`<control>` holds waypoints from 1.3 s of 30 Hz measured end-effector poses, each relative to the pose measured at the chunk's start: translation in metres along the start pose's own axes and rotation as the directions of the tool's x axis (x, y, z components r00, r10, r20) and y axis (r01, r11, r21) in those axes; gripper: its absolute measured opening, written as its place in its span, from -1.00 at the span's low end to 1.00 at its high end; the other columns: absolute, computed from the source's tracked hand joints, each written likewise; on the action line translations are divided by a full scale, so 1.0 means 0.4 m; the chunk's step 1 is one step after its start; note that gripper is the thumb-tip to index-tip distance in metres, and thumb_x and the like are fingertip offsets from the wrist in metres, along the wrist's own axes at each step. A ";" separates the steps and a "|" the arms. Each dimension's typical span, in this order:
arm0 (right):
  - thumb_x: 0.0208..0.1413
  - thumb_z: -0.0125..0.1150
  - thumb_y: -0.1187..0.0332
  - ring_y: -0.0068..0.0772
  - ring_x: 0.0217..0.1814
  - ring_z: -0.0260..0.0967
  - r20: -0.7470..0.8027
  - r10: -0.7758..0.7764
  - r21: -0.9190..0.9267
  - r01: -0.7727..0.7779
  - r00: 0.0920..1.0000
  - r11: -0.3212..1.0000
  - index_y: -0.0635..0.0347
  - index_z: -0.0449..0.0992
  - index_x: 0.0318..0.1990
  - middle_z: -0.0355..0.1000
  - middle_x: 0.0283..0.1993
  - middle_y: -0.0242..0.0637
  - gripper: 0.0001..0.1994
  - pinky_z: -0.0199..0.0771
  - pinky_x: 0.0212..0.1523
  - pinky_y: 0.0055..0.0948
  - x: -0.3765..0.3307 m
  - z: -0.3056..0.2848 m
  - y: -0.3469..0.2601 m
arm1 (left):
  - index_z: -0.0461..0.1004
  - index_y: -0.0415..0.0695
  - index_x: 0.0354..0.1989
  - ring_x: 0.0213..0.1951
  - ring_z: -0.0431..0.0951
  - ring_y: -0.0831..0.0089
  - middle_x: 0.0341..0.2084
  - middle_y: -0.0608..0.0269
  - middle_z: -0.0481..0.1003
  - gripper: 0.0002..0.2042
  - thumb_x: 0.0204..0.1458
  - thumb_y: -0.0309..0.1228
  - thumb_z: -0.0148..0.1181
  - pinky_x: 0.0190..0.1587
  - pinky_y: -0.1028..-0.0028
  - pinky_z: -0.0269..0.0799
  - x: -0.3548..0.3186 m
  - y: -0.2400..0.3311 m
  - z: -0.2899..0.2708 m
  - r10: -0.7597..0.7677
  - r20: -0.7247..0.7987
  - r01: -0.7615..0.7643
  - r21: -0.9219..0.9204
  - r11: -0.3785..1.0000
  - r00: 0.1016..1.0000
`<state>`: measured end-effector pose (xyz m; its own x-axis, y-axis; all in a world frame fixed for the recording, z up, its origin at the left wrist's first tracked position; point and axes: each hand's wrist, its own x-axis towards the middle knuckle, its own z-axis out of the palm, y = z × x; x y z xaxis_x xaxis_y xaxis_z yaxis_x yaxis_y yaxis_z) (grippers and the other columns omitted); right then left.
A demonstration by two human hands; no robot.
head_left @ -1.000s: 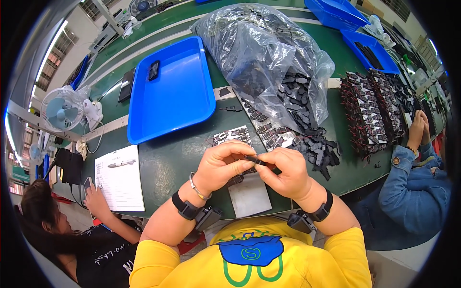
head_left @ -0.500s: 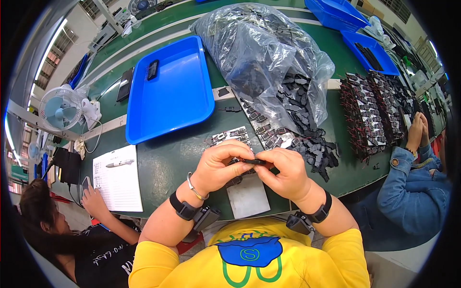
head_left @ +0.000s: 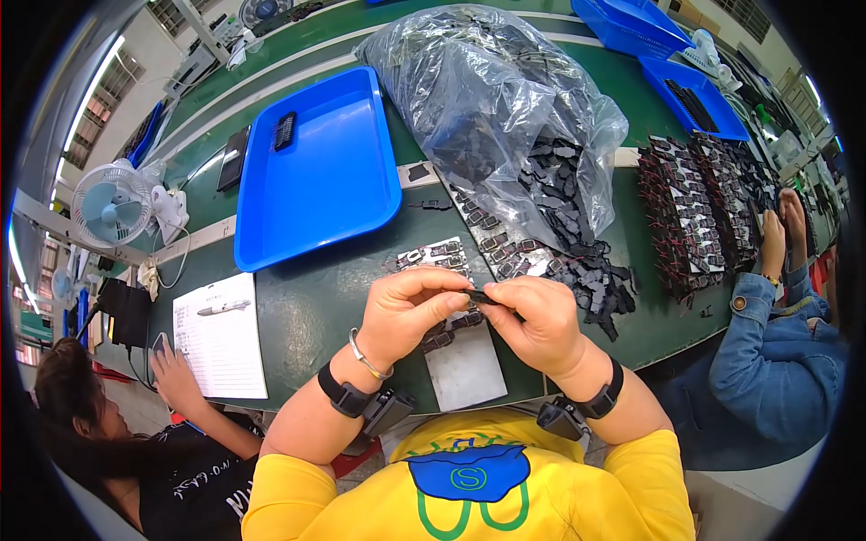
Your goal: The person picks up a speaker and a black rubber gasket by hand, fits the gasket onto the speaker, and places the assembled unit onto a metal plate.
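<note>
Between my two hands, above the near part of the bench, is a small black flat part (head_left: 478, 296). My left hand (head_left: 406, 311) pinches one end of it with thumb and index finger. My right hand (head_left: 534, 317) grips the other end in the same way. Its exact kind is too small and covered to make out. Below my hands lies a white board (head_left: 467, 371), its near half bare and its far half lined with small black framed parts (head_left: 435, 256). A loose pile of black flat pieces (head_left: 591, 287) spreads just beyond my right hand.
A big clear plastic bag (head_left: 487, 99) of black pieces stands at the back. A blue tray (head_left: 325, 194) sits left of it, near a paper sheet with a pen (head_left: 221, 307). Stacked boards of parts (head_left: 690, 216) stand right. Co-workers sit on both sides.
My fingers have shifted slightly on the black part, which now tilts differently between them. The right-hand co-worker's hands have moved apart.
</note>
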<state>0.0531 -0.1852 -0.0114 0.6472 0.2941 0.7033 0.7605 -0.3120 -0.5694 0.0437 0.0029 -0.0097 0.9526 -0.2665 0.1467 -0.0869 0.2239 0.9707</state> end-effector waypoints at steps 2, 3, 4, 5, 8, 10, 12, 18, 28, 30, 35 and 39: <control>-0.31 0.30 0.57 -0.26 -0.50 0.43 -0.006 0.007 -0.008 -0.007 1.000 1.000 0.26 0.47 -0.41 0.45 -0.49 -0.20 -0.79 0.44 -0.51 -0.45 0.000 0.001 0.000 | 0.46 -0.30 -0.27 -0.29 0.50 0.48 -0.34 0.18 0.48 -0.85 -0.05 -0.61 0.14 -0.23 0.56 0.45 -0.001 -0.001 0.002 -0.025 -0.018 0.025 0.015 1.000 1.000; -0.31 0.31 0.57 -0.26 -0.51 0.43 -0.011 0.001 -0.013 -0.001 1.000 1.000 0.26 0.47 -0.42 0.45 -0.49 -0.21 -0.79 0.44 -0.51 -0.46 0.000 0.001 0.001 | 0.46 -0.30 -0.28 -0.31 0.51 0.46 -0.35 0.15 0.49 -0.86 -0.04 -0.60 0.13 -0.26 0.54 0.47 -0.001 -0.002 0.005 -0.019 -0.033 0.020 0.005 1.000 0.999; -0.31 0.31 0.57 -0.26 -0.51 0.44 -0.015 -0.005 -0.018 0.005 1.000 1.000 0.26 0.46 -0.42 0.45 -0.49 -0.21 -0.79 0.44 -0.51 -0.46 0.000 0.002 0.002 | 0.46 -0.31 -0.28 -0.34 0.52 0.45 -0.35 0.12 0.49 -0.87 -0.03 -0.59 0.12 -0.29 0.52 0.49 0.000 -0.003 0.008 -0.014 -0.047 0.014 -0.004 1.000 0.999; -0.31 0.32 0.57 -0.26 -0.52 0.44 -0.020 -0.011 -0.023 0.011 1.000 1.000 0.26 0.46 -0.43 0.45 -0.50 -0.21 -0.79 0.44 -0.51 -0.46 0.000 0.003 0.002 | 0.46 -0.31 -0.28 -0.36 0.53 0.43 -0.36 0.09 0.50 -0.87 -0.02 -0.59 0.10 -0.32 0.51 0.51 0.000 -0.004 0.011 -0.008 -0.062 0.007 -0.013 1.000 0.998; -0.31 0.32 0.57 -0.26 -0.52 0.44 -0.021 -0.009 -0.028 0.008 1.000 1.000 0.27 0.46 -0.43 0.46 -0.50 -0.20 -0.80 0.44 -0.51 -0.47 -0.001 0.007 0.004 | 0.46 -0.32 -0.30 -0.38 0.54 0.42 -0.36 0.08 0.50 -0.89 0.00 -0.58 0.08 -0.32 0.50 0.51 -0.003 -0.010 0.016 -0.043 -0.093 0.035 -0.083 0.996 0.995; -0.30 0.32 0.57 -0.26 -0.52 0.44 -0.021 -0.008 -0.031 0.007 1.000 1.000 0.27 0.46 -0.43 0.46 -0.50 -0.20 -0.80 0.44 -0.50 -0.47 -0.003 0.009 0.005 | 0.46 -0.32 -0.31 -0.39 0.54 0.41 -0.36 0.07 0.50 -0.90 0.01 -0.58 0.07 -0.32 0.50 0.51 -0.005 -0.012 0.017 -0.061 -0.108 0.048 -0.118 0.992 0.992; -0.30 0.30 0.57 -0.25 -0.50 0.44 -0.013 -0.005 -0.024 0.005 1.000 1.000 0.28 0.46 -0.42 0.45 -0.49 -0.19 -0.80 0.45 -0.50 -0.46 -0.003 0.010 0.004 | 0.45 -0.32 -0.33 -0.39 0.54 0.40 -0.36 0.06 0.50 -0.91 0.01 -0.57 0.06 -0.33 0.50 0.51 -0.006 -0.012 0.017 -0.099 -0.110 0.077 -0.190 0.979 0.989; -0.27 0.28 0.56 -0.25 -0.52 0.42 0.006 0.046 0.020 -0.046 0.999 0.999 0.29 0.46 -0.42 0.44 -0.51 -0.20 -0.82 0.42 -0.53 -0.45 -0.009 0.011 0.004 | 0.45 -0.29 -0.31 -0.39 0.54 0.46 -0.38 0.16 0.50 -0.90 0.02 -0.54 0.07 -0.29 0.54 0.49 -0.005 -0.019 0.011 -0.136 -0.075 0.109 -0.289 0.951 0.988; -0.15 0.24 0.53 -0.39 -0.61 0.32 0.174 0.207 0.248 -0.246 0.963 0.937 0.29 0.43 -0.44 0.36 -0.57 -0.25 -0.89 0.29 -0.60 -0.52 -0.002 -0.001 -0.003 | 0.46 -0.27 -0.29 -0.39 0.48 0.57 -0.40 0.28 0.47 -0.88 -0.01 -0.54 0.10 -0.34 0.62 0.42 0.010 0.003 -0.001 -0.019 0.090 0.024 -0.058 0.998 0.996; -0.14 0.23 0.53 -0.40 -0.61 0.32 0.184 0.210 0.253 -0.253 0.960 0.934 0.29 0.43 -0.44 0.36 -0.57 -0.25 -0.90 0.29 -0.60 -0.52 -0.002 -0.003 0.000 | 0.47 -0.27 -0.29 -0.39 0.46 0.58 -0.40 0.29 0.46 -0.88 -0.02 -0.55 0.11 -0.35 0.63 0.41 0.011 0.006 0.004 0.036 0.110 -0.043 0.060 0.997 0.993; -0.16 0.24 0.52 -0.38 -0.60 0.31 0.199 0.203 0.252 -0.251 0.959 0.935 0.28 0.43 -0.44 0.35 -0.57 -0.25 -0.89 0.28 -0.59 -0.50 -0.010 -0.004 0.001 | 0.48 -0.26 -0.30 -0.43 0.44 0.62 -0.40 0.30 0.46 -0.86 -0.06 -0.57 0.16 -0.38 0.64 0.38 -0.004 0.002 0.009 -0.008 0.057 0.003 0.097 0.995 0.998; -0.17 0.25 0.52 -0.36 -0.60 0.31 0.212 0.167 0.265 -0.221 0.963 0.939 0.27 0.44 -0.44 0.35 -0.57 -0.25 -0.88 0.28 -0.59 -0.49 -0.008 0.002 0.001 | 0.49 -0.26 -0.34 -0.43 0.44 0.64 -0.43 0.30 0.47 -0.88 -0.09 -0.58 0.18 -0.40 0.65 0.36 -0.007 0.002 -0.005 0.077 0.105 -0.096 0.192 0.977 0.991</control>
<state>0.0514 -0.1856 -0.0143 0.7611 0.4230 0.4917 0.5845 -0.1187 -0.8026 0.0417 0.0058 -0.0097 0.9071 -0.3459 0.2399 -0.2322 0.0642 0.9706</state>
